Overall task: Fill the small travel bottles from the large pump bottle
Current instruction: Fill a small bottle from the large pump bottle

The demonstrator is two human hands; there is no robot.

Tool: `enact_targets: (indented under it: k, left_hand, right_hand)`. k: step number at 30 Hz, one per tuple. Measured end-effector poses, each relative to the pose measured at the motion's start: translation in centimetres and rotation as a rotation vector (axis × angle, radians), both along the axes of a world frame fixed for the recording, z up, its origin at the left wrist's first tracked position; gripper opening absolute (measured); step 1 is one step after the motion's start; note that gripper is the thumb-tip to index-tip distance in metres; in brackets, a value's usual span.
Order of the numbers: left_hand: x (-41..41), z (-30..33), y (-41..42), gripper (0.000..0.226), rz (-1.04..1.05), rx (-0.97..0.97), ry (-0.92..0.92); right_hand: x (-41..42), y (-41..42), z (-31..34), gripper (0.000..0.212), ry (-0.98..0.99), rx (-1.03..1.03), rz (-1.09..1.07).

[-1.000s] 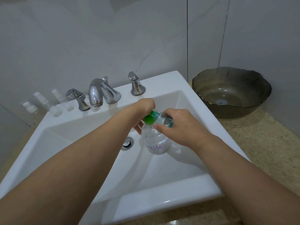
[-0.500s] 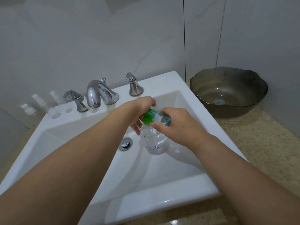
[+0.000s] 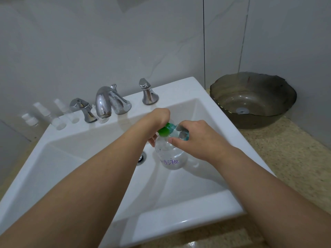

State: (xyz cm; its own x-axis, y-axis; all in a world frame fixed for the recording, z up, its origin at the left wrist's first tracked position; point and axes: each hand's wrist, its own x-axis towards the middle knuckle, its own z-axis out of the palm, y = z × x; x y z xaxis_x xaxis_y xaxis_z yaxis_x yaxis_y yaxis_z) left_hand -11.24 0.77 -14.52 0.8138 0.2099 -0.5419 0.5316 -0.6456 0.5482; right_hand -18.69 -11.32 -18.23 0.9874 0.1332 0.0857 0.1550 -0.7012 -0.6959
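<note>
Grey wall tiles back a white sink set in a speckled worktop, a dark bowl at its right corner. Over the open basin I hold the clear pump bottle: my left hand grips its green pump, my right hand curls round its neck. Travel bottles line the rim's left end by the tap.

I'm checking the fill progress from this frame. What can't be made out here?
- Pump head, head view: mostly covered by the left hand and right hand; its nozzle is hidden.
- Pump bottle: liquid level unclear through clear plastic; the purple writing is too small to read.
- Travel bottles: translucent and faint against the wall; fill level cannot be told.
- Drain: half hidden by the left forearm.
</note>
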Motion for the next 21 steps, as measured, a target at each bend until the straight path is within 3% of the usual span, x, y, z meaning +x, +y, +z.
enact_targets:
  k: [7, 13, 21]
  left_hand:
    - [0.2, 0.0, 0.9, 0.037, -0.025, -0.041, 0.024]
    - [0.7, 1.6, 1.5, 0.050, -0.126, -0.121, 0.178]
    - [0.5, 1.5, 1.1, 0.046, -0.119, -0.068, 0.159]
  right_hand:
    - [0.1, 0.0, 0.1, 0.050, -0.039, 0.021, 0.019]
    - [0.2, 0.0, 0.1, 0.048, -0.108, 0.040, 0.029]
    - [0.3, 0.0, -0.1, 0.048, -0.111, 0.053, 0.033]
